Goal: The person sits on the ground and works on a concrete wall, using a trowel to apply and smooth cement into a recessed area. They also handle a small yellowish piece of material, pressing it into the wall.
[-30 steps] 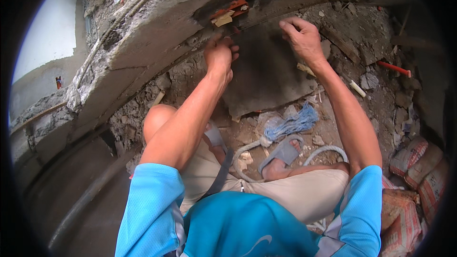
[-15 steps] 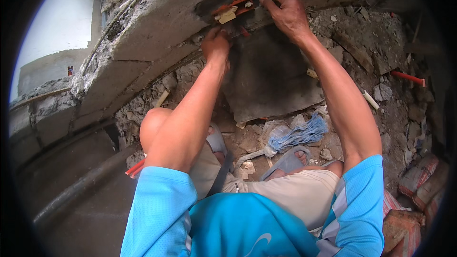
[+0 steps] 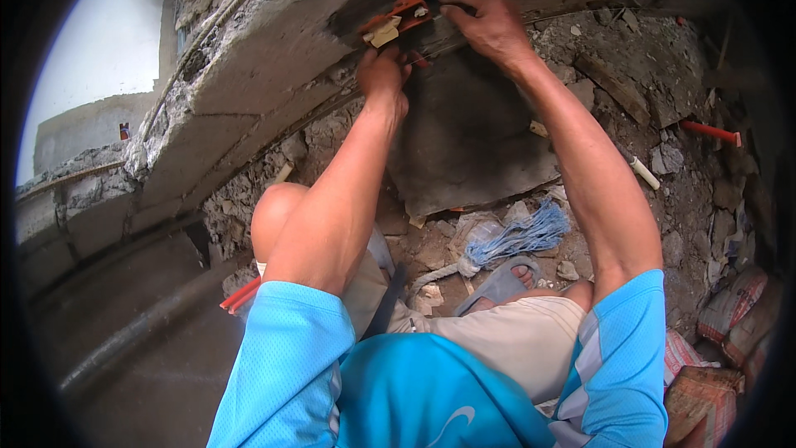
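An orange box (image 3: 405,14), open-faced with a pale yellow piece (image 3: 382,34) at its left end, sits in a dark patch on the concrete beam. My left hand (image 3: 383,79) is just below it, fingers curled, their tips up against the pale piece. What those fingers grip is hidden. A small red bit (image 3: 420,60) shows beside this hand. To the right of the box, my right hand (image 3: 491,26) has thumb and forefinger pinched near the box's right end. Anything between those fingers is too small to make out.
Below my hands a dark flat slab (image 3: 473,137) leans on the rubble. A blue frayed rope brush (image 3: 526,231) lies by my sandalled foot (image 3: 497,284). Red tubes stick out at the right (image 3: 711,133) and left (image 3: 240,294). Sacks (image 3: 734,303) lie at lower right.
The orange box and pale piece appear slightly lower and further left. My left hand has come up closer against the pale piece; my right hand has shifted slightly left.
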`<act>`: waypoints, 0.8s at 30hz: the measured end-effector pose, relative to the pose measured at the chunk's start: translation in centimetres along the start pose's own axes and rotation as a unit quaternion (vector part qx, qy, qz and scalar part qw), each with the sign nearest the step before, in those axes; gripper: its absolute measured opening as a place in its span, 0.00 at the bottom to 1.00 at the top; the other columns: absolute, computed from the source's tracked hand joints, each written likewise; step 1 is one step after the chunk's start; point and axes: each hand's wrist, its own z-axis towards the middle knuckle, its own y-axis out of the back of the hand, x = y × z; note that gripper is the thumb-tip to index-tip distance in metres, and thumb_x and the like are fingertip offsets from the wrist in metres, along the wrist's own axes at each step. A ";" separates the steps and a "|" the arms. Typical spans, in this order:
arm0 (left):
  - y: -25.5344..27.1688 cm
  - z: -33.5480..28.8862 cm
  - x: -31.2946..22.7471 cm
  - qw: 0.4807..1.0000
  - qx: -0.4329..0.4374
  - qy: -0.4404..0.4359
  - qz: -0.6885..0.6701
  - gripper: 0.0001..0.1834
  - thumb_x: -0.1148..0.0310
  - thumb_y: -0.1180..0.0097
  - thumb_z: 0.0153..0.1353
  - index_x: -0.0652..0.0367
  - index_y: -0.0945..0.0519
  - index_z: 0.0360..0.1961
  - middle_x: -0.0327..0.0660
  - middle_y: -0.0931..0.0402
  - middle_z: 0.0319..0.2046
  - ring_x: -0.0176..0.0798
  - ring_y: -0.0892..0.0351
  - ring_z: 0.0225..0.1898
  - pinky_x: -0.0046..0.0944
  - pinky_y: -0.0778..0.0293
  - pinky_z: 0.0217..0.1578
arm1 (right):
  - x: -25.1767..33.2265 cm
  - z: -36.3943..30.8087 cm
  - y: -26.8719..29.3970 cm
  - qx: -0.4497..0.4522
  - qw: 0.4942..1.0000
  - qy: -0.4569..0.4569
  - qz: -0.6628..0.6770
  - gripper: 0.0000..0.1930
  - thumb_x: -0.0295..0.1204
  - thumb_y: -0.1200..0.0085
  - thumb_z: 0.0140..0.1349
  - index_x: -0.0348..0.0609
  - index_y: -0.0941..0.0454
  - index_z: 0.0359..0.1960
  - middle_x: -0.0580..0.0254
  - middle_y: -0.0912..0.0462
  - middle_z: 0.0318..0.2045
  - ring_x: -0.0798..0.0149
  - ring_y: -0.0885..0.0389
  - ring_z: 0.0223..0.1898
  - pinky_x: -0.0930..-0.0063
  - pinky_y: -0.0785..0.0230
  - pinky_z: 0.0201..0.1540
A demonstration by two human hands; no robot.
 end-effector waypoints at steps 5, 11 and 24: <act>0.3 0.6 0.2 1.000 -0.004 -0.016 -0.008 0.12 0.75 0.42 0.74 0.59 0.15 0.54 0.36 0.16 0.44 0.32 0.17 0.42 0.34 0.23 0.40 | 0.8 0.7 -0.8 0.015 0.999 0.037 0.002 0.17 0.39 0.33 0.71 0.46 0.08 0.56 0.55 0.06 0.50 0.56 0.08 0.45 0.65 0.18 0.51; -0.1 -0.3 -0.4 0.995 0.030 -0.058 0.074 0.07 0.79 0.40 0.69 0.60 0.19 0.47 0.37 0.17 0.39 0.32 0.17 0.39 0.33 0.22 0.36 | 0.3 0.6 -1.1 0.010 0.997 0.073 -0.030 0.16 0.38 0.33 0.70 0.44 0.08 0.54 0.52 0.07 0.47 0.50 0.08 0.44 0.61 0.18 0.50; 1.0 0.6 -0.5 0.996 0.038 -0.060 0.049 0.12 0.82 0.41 0.69 0.70 0.17 0.53 0.47 0.16 0.50 0.42 0.14 0.46 0.39 0.16 0.43 | 1.2 0.0 -2.1 -0.009 0.984 0.120 -0.128 0.10 0.36 0.35 0.70 0.47 0.11 0.46 0.51 0.10 0.42 0.41 0.11 0.46 0.49 0.19 0.47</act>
